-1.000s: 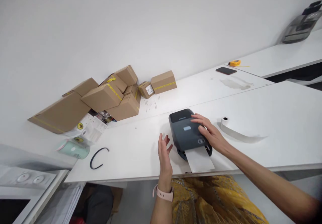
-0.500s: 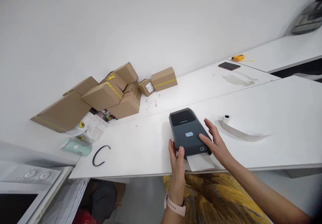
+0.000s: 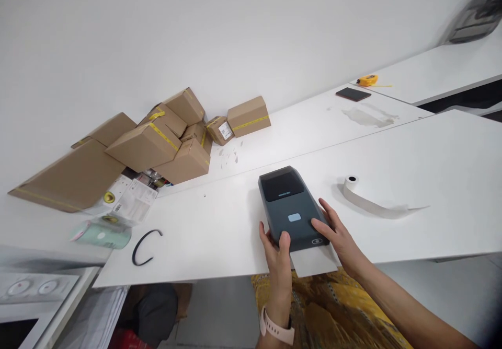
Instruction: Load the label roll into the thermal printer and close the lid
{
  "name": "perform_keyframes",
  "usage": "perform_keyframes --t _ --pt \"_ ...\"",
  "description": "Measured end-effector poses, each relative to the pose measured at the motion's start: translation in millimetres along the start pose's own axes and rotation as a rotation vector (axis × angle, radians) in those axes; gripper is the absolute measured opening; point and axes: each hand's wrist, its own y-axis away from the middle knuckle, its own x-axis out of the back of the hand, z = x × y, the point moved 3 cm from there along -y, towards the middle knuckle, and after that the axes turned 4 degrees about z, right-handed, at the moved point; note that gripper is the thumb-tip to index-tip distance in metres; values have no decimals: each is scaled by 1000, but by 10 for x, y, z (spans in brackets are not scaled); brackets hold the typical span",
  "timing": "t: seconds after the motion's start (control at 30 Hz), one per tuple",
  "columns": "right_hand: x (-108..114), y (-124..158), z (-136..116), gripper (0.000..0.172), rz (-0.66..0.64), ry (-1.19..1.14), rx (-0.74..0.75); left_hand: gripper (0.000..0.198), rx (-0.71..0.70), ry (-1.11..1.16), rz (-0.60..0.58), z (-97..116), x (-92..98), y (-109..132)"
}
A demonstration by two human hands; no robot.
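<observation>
A dark grey label printer (image 3: 288, 207) with a black window and a light blue button lies on the white table, near its front edge. My left hand (image 3: 277, 255) grips its left front corner, thumb on top and fingers along the side. At the right side, my right hand (image 3: 340, 236) holds it with the thumb on the top face; its other fingertips are partly hidden behind the casing. A white paper strip (image 3: 315, 263) sticks out of the printer's front, over the table edge. To the right, a partly unrolled paper roll (image 3: 352, 184) stands on the table.
Cardboard boxes (image 3: 143, 148) are piled at the back left. A dark headband (image 3: 137, 247) and a mint-green pack (image 3: 104, 235) lie at the left. A dark tablet-like slab (image 3: 353, 94) and a yellow tape measure (image 3: 367, 80) lie at the back right.
My right hand has closed in against the printer's right side. The left hand keeps its hold. More of the paper strip shows at the front, and the view has shifted slightly.
</observation>
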Motion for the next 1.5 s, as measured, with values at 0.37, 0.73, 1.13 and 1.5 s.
perform_keyframes --t 0.37,0.73,1.13,1.5 --pt "20 -10 -17 62 5 142 380 83 -108 -29 -57 36 94 18" --pt "171 132 -13 45 -32 481 784 68 292 -5 -217 -306 -77 621" --pt "184 124 5 44 -8 552 806 71 281 -43 -195 -318 -169 582" --pt "53 166 -252 20 41 635 1039 73 137 -271 -198 -345 455 408"
